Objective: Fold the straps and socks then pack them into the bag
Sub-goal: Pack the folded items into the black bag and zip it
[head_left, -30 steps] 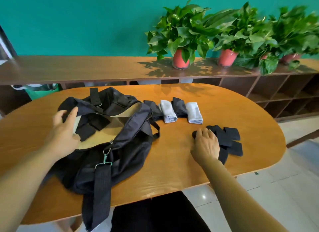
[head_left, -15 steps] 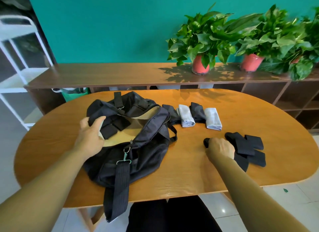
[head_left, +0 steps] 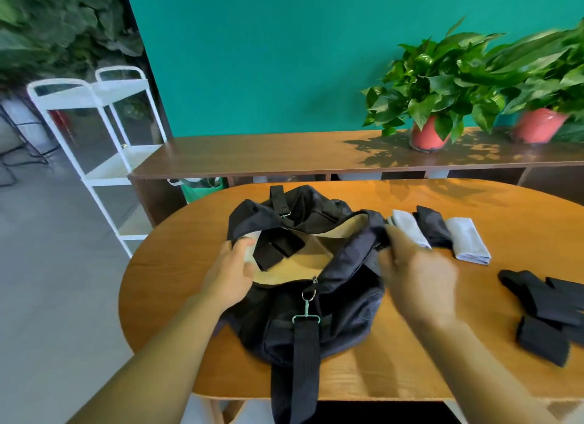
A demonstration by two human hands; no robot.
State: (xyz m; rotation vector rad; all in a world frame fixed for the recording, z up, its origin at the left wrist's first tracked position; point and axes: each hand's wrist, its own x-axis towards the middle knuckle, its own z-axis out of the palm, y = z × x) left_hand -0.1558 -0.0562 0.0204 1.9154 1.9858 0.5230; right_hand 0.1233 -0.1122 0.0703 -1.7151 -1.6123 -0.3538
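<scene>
A black duffel bag [head_left: 316, 313] lies open on the oval wooden table [head_left: 410, 370], showing its tan lining and a black folded strap [head_left: 278, 246] inside. My left hand [head_left: 230, 275] grips the bag's left rim and holds the mouth open. My right hand [head_left: 420, 278] is blurred at the bag's right edge, and I cannot tell whether it holds anything. Behind it lie folded socks: two light grey [head_left: 471, 240] [head_left: 407, 224] and a black one [head_left: 431, 224]. A pile of folded black straps [head_left: 543, 300] sits at the far right.
The bag's shoulder strap [head_left: 300, 360] hangs over the table's near edge. A long wooden sideboard [head_left: 284, 158] with potted plants [head_left: 429, 101] runs behind the table. A white cart [head_left: 104, 133] stands at the left, on grey floor.
My right hand left the strap pile and swung left to the bag's right edge. My left hand kept its grip on the rim. My view turned left.
</scene>
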